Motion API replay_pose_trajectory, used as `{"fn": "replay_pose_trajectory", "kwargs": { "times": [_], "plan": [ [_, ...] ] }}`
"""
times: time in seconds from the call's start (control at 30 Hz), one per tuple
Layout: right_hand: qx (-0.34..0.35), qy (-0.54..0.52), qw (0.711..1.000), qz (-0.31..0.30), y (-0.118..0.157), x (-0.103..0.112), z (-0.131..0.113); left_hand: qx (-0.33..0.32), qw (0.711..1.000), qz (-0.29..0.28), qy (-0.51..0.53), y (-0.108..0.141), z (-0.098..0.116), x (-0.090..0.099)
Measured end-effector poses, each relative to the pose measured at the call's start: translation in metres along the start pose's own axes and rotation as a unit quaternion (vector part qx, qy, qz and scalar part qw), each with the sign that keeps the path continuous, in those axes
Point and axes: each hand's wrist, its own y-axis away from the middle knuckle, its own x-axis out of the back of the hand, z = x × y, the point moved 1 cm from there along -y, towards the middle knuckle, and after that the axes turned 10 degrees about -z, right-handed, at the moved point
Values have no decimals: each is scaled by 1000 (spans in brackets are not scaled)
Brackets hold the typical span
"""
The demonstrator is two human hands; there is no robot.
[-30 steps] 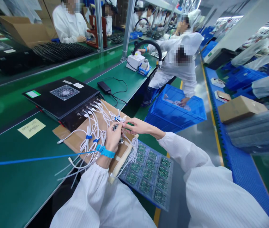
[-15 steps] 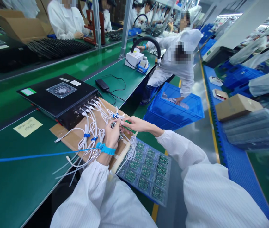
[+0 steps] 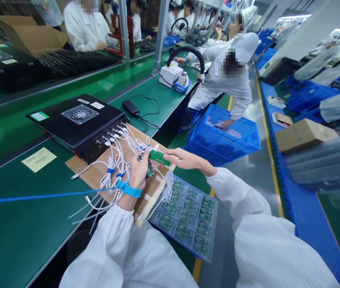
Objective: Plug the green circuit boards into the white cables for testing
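Note:
A green circuit board (image 3: 159, 157) spans the gap between my two hands above the cardboard (image 3: 150, 184). My left hand (image 3: 139, 169), with a blue wrist strap (image 3: 131, 189), is closed round small dark-and-green parts and touches the board's left end. My right hand (image 3: 184, 158) pinches the board's right end between thumb and fingers. White cables (image 3: 115, 160) with blue ties lie beside my left hand and run to the black box (image 3: 76, 122). Below my hands is a clear tray of green circuit boards (image 3: 184, 216).
A yellow note (image 3: 39, 159) and a black power adapter (image 3: 130, 108) lie on the green table (image 3: 4, 224). Beyond my right hand, a person in white (image 3: 237, 92) reaches into a blue crate (image 3: 223, 140). Cardboard box (image 3: 306, 136) at the right.
The green board now shows between my hands, where my fingertips were together before. My right hand has shifted slightly right, away from my left hand.

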Motion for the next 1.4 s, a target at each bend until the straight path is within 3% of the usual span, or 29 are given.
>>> {"fn": "replay_pose_trajectory", "kwargs": {
  "times": [0.13, 0.3, 0.43, 0.63, 0.73, 0.9, 1.03, 1.17, 1.27, 1.4],
  "plan": [
    [40, -9, 998, 42, 4, -5, 4, 35, 994, -2, 106, -2, 2, 4],
    [84, -84, 992, 45, 3, -10, 5, 69, 982, -31, 175, -3, 11, 6],
    [86, -98, 985, 112, 2, -15, 5, 98, 971, -50, 211, -2, 20, 9],
    [123, 10, 976, 181, -4, -22, 4, 180, 953, -132, 204, 11, 24, 17],
    [153, 86, 965, 195, -8, -28, 6, 183, 952, -131, 206, 21, 27, 19],
    [222, 260, 929, 144, -12, -39, 13, 173, 967, -127, 139, 31, 26, 15],
    [247, 411, 873, 88, -12, -39, 19, 141, 980, -121, 76, 31, 22, 15],
    [282, 477, 831, 46, -16, -37, 29, 131, 984, -120, 15, 30, 21, 17],
    [309, 446, 840, 19, -21, -38, 27, 146, 981, -128, 4, 28, 20, 19],
    [294, 290, 910, -36, -25, -38, 4, 175, 973, -143, 40, 23, 19, 25]
  ]
}}
